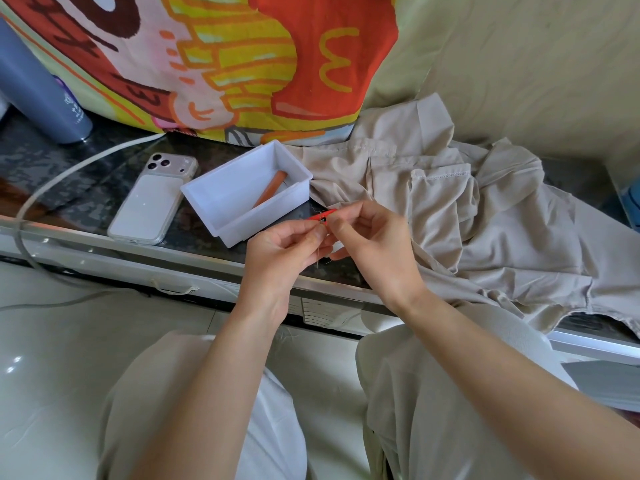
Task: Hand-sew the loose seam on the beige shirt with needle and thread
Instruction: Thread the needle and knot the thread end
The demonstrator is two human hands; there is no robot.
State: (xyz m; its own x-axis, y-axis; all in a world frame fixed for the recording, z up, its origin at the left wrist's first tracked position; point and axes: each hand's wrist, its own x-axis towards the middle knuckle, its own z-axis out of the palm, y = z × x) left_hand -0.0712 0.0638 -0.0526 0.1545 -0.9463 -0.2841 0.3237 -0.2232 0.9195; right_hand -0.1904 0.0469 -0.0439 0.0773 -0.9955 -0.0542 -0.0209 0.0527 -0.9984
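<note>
So right now it's all happening at the pinch, not on the fabric. The left hand [287, 251] has thumb and forefinger clamped on the needle [318, 252]. The needle hangs nearly straight down out of that pinch, long axis vertical, point end below the fingers, with the eye end buried in the pinch. The right hand [377, 244] comes in from the other side and grips a little red plastic piece [322, 215], I'd guess a needle threader. It lies roughly crosswise to the needle, just above the left fingertips and touching or nearly touching them. There's a tiny dark bit in its middle, too small for me to tell what it is. The thread itself is too fine to make out properly.

The beige shirt [485, 220] is on the counter beyond and to the right of the grip, crumpled, closer to the right hand, and neither hand is on it. The white box [270, 214] with an orange tube [270, 188] in it is just up-left of the pinch.

My read: the threading isn't done yet, and the shirt only comes into it after that, probably pulled over by the right hand.
</note>
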